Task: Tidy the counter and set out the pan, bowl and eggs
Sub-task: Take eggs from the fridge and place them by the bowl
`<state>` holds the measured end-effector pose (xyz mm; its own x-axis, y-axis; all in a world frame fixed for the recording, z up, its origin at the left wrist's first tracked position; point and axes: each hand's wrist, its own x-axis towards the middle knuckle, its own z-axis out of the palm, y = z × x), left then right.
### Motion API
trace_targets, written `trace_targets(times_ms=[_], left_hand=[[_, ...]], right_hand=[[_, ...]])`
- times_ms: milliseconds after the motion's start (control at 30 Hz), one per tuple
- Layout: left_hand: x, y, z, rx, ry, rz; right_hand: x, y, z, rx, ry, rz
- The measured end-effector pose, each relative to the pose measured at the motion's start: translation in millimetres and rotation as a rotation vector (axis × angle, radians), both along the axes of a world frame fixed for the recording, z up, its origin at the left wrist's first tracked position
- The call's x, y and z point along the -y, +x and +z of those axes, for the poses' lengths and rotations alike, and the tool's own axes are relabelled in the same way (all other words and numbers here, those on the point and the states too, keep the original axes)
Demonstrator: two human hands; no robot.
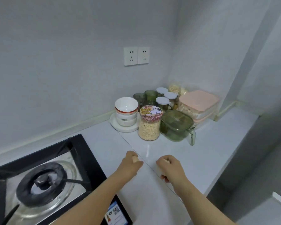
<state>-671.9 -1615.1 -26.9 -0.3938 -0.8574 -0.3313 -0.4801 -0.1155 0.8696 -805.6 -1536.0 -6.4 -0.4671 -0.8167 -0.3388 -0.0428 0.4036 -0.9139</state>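
You have bare counter (201, 153) ahead and to the right of your left hand (131, 164), which grips an egg (135, 159), and your curled right hand (170, 168). The back corner is blocked. Stacked bowls (126, 111), a cartoon-lidded jar (150, 125) and a green lidded jug (176, 125) form the front row, with green glasses (150, 95) and pink-lidded boxes (199, 101) behind. The gas hob (81, 153) bounds your left.

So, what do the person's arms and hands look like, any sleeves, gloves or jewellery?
The left arm and right arm are bare, no sleeves in view. The left hand and right hand wear no gloves; no watch, bracelet or ring shows.
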Motion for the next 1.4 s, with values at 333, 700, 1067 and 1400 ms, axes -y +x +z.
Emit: trace_targets(times_ms=[333,700,1067,1400], left_hand=[[19,18,-20,0.412,-0.175,-0.055],[34,25,-36,0.584,-0.275,-0.076],[35,22,-43,0.636,-0.347,-0.094],[35,23,-42,0.64,-0.351,-0.1]], right_hand=[[52,19,-36,-0.305,0.106,0.271],[81,27,-63,-0.427,0.032,0.363],[85,27,-73,-0.479,0.022,0.41],[88,28,-77,-0.549,0.032,0.417]])
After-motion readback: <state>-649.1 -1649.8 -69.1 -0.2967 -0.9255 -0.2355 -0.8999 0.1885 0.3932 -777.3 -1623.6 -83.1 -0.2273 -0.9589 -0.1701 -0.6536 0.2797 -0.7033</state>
